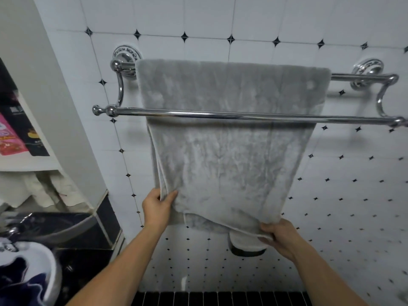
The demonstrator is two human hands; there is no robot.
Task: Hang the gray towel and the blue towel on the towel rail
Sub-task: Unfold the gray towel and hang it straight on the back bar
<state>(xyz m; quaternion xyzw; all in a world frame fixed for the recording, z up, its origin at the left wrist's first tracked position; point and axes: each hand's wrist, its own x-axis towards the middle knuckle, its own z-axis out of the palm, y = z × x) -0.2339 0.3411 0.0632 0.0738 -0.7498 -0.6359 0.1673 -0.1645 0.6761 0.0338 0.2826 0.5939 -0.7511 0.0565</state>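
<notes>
Draping over the rear bar of the towel rail (220, 116), the gray towel (225, 155) hides most of that bar and drops behind the front one, whose right end the frame cuts off. The left hand (157, 207) pinches its lower left edge with its fingers (171, 197). The right hand (281, 237) clutches the lower right corner. A dark shape (247, 252) below is half hidden. Tiled wall (344, 195) lies open rightward.

- White wall tiles (254, 18) with small black diamond insets (184, 36) at the corners.
- A band of black tiles (220, 299) along the bottom edge.
- At left, a white shelf (28, 164) with packets (11, 140), and a white washbasin (51, 265) below.
</notes>
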